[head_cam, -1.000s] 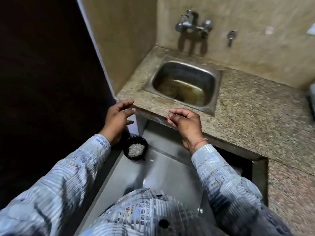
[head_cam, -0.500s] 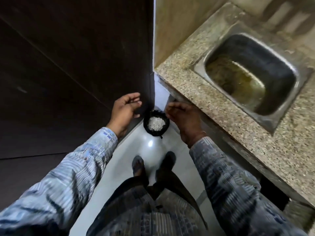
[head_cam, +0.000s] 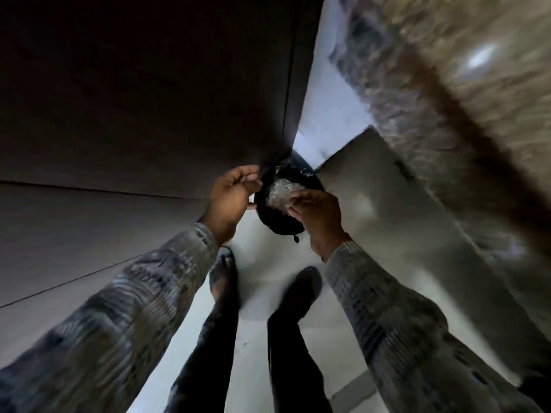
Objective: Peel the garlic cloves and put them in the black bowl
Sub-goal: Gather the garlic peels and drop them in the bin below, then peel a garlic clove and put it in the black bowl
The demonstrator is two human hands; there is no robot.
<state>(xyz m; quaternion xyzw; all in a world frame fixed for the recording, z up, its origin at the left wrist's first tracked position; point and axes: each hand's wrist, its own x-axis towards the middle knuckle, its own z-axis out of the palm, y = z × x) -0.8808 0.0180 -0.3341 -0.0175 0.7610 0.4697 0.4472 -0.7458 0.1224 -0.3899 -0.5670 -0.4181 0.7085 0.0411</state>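
Note:
A round black container (head_cam: 277, 225) stands on the pale floor in a corner, and a whitish, papery heap (head_cam: 278, 189) lies inside it. My left hand (head_cam: 231, 198) hovers at its left rim, fingers loosely spread, nothing seen in it. My right hand (head_cam: 316, 213) reaches over the right side of the container, with its fingertips down at the heap. Motion blur hides whether those fingers pinch anything. No whole garlic clove can be made out.
A dark panelled wall (head_cam: 134, 99) fills the left side. The granite counter edge (head_cam: 423, 108) runs down the right, above a grey cabinet face (head_cam: 387, 189). My two feet (head_cam: 223, 272) stand on the floor just in front of the container.
The view has swung down from the sink and counter to the floor. Both hands have dropped toward the black container, and the right one is now over the heap.

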